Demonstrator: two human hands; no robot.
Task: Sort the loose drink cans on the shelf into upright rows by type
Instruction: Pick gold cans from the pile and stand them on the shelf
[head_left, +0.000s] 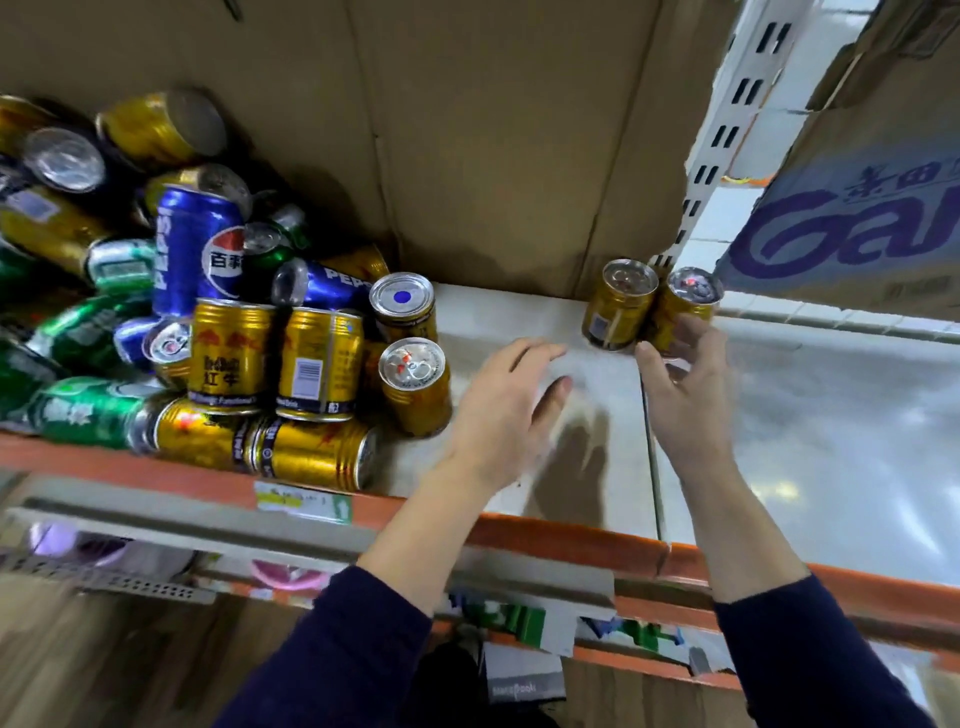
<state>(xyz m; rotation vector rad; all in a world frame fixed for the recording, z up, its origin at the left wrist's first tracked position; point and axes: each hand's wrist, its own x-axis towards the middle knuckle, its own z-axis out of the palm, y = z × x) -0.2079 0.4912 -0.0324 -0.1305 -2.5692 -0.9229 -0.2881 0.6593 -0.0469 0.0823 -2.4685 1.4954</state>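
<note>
Two upright gold metal drink cans (618, 306) stood touching at the back of the pale shelf board (831, 441), well right of the jumbled pile of gold, blue and green cans (223, 312). The next gold can would best go upright, tight beside them, keeping the row straight. The right hand (680, 395) loosely cupped the pair's right-hand can (688, 299); whether it gripped could not be told. The left hand (504, 410) hovered open and empty, just right of the pile.

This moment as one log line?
left hand: open over shelf | right hand: at rightmost gold can, grip unclear | other gold can: upright beside it | pile: mixed, unsorted
</note>
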